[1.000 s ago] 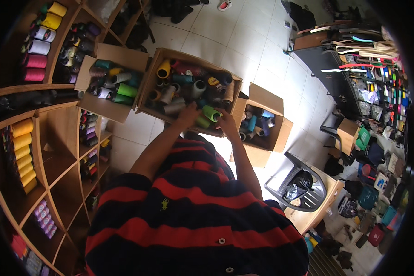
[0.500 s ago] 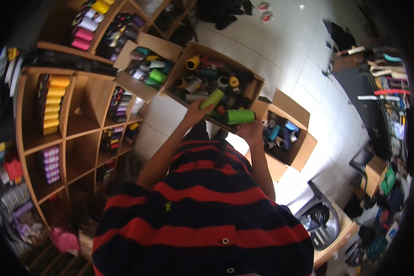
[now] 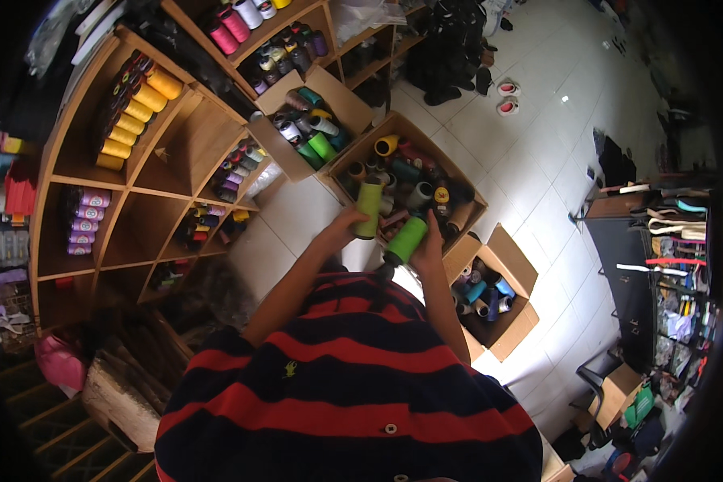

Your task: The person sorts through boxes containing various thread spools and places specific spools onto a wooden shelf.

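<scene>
My left hand (image 3: 342,229) is closed around an olive-green thread spool (image 3: 369,207), held nearly upright. A brighter green thread spool (image 3: 407,239), tilted with its dark end toward me, is gripped by my right hand (image 3: 430,246). Both spools are above the near edge of an open cardboard box (image 3: 467,210), which holds many thread spools in yellow, white, dark green and other colours. Among them a yellow spool (image 3: 386,145) lies near the box's far left corner. The fingers of both hands are partly hidden behind the spools.
Left of the box stands a smaller carton (image 3: 345,95) of spools; another open carton (image 3: 512,325) with blue and white spools sits to the right. Wooden shelves (image 3: 157,189) with rows of thread spools line the left. A black cabinet (image 3: 633,269) stands at the right; slippers (image 3: 508,97) lie on the tiles.
The bright green spool has turned from lying sideways to a steep tilt. The olive-green one has swung more upright. My view has turned, shifting the shelves and boxes.
</scene>
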`<state>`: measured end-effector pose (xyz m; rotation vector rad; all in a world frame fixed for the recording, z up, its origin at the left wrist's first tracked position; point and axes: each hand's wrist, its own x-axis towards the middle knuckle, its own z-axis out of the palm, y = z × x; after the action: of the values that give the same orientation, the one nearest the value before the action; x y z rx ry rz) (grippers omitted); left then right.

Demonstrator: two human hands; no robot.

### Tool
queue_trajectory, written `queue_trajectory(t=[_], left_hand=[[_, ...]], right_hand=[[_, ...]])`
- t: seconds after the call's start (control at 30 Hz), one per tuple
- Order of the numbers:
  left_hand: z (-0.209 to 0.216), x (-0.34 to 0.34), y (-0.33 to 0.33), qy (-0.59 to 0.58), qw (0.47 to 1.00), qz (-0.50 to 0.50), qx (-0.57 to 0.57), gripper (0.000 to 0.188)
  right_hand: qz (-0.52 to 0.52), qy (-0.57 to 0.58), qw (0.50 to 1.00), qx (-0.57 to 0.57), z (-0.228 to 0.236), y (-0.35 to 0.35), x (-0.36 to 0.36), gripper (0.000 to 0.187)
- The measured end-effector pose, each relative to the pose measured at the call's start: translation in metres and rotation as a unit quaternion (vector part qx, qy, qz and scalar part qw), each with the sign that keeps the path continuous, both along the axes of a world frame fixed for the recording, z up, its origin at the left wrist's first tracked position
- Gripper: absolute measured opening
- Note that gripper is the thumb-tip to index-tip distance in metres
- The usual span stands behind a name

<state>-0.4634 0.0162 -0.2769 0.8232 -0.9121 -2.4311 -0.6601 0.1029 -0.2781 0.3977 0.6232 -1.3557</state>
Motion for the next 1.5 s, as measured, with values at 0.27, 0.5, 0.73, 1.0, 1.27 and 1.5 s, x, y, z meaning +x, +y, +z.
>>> queue_trajectory(t=[0.27,0.5,0.73,1.0,1.27,1.5], left_hand=[[0.018,0.101,-0.030,0.009,0.998,-0.025,-0.054,0.063],[0.034,0.197,-0.052,-0.005,0.997,0.077,-0.030,0.051],[0.011,0.258,-0.040,0.004,0.978,0.206,-0.035,0.050],[0.013,0.307,0.032,-0.074,0.917,0.391,0.025,0.067],[0.019,0.291,0.058,-0.088,0.848,0.518,0.072,0.073],[0.024,0.292,0.046,-0.056,0.809,0.584,0.028,0.076]], right_hand=[[0.181,0.348,0.916,-0.083,0.041,-0.093,0.108,0.033],[0.280,0.474,0.830,-0.086,0.058,-0.154,0.234,0.036],[0.436,0.544,0.701,-0.152,-0.035,-0.240,0.221,0.036],[0.478,0.834,0.249,-0.119,-0.163,-0.333,0.147,0.057],[0.454,0.825,0.294,-0.163,-0.176,-0.347,0.144,0.058],[0.272,0.779,0.488,-0.283,-0.073,-0.339,0.139,0.062]])
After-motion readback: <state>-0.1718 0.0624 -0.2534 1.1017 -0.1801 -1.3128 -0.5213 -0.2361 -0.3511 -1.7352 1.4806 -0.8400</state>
